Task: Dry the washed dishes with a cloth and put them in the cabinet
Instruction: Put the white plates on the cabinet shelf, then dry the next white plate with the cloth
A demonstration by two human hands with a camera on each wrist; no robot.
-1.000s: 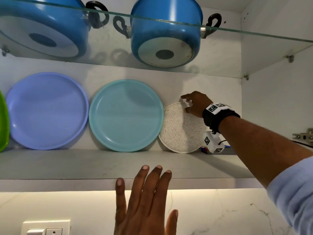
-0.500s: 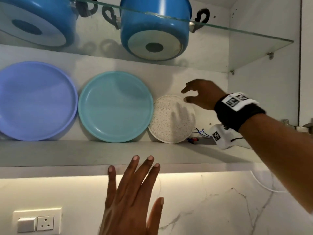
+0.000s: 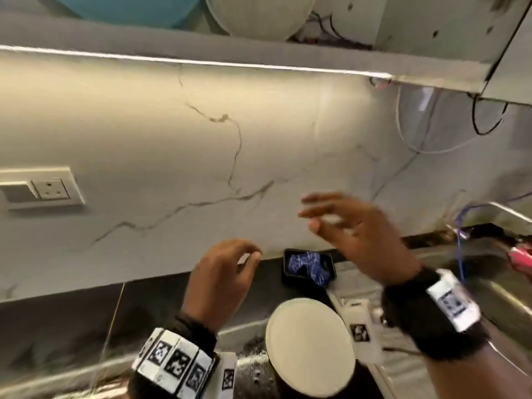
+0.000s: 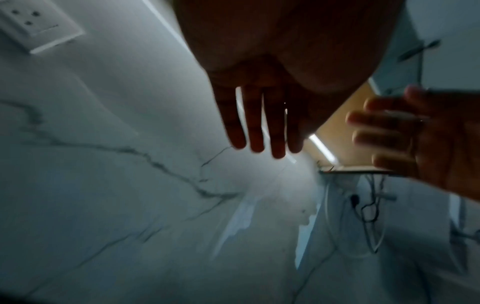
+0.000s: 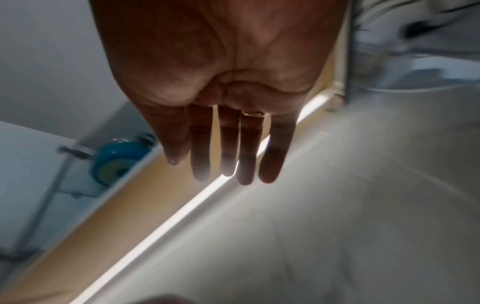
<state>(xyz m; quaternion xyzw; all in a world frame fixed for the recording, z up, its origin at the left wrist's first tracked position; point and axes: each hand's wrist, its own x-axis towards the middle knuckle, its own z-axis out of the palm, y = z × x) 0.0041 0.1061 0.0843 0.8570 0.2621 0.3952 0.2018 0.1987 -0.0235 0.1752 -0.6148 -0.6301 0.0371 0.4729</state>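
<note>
Down by the sink a pale round plate (image 3: 309, 345) stands on edge in a metal rack (image 3: 253, 370), below and between both wrists. Up on the cabinet shelf (image 3: 201, 50) a speckled plate (image 3: 259, 15) leans beside a teal plate (image 3: 138, 5). The left hand (image 3: 218, 277) hangs empty with loosely curled fingers; the right hand (image 3: 359, 234) is empty too, fingers spread. A phone (image 3: 309, 267) lies at the marble wall (image 3: 172, 133), a socket (image 3: 40, 187) further left. Air separates the hands from the wall.
</note>
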